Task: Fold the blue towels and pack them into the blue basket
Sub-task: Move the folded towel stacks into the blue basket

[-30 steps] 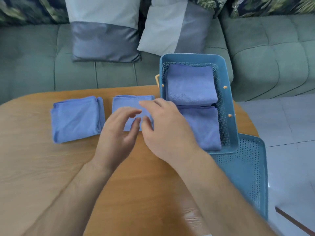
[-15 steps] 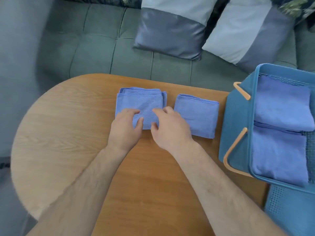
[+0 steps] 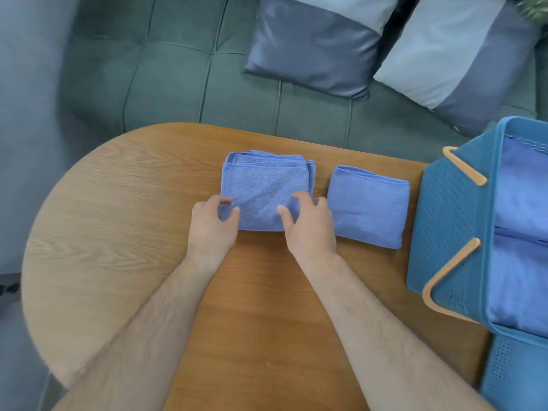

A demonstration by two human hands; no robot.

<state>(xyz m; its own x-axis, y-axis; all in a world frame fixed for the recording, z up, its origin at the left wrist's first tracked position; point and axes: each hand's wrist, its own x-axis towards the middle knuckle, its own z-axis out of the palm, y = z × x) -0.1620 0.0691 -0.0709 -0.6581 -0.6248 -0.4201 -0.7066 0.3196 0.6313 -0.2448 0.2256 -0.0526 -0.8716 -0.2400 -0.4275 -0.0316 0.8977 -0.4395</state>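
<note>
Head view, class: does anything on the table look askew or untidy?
Only the left towel: its folded layers fan out unevenly at the far edge and right side, unlike the neat right towel beside it. The left hand and right hand pinch its near edge.

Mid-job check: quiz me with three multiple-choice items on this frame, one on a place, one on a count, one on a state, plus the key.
1. Where does the right towel lie? A. on the table, between the left towel and the blue basket; B. inside the blue basket; C. under the left towel.
2. How many folded towels lie on the table? A. one; B. two; C. four.
3. What are the left hand and right hand doing? A. both grip the left towel's near corners; B. both lie flat on the table; C. both hold the blue basket.
Key: 1 A, it lies free beside the basket; 2 B, two lie side by side; 3 A, fingers curl onto its cloth.
</note>
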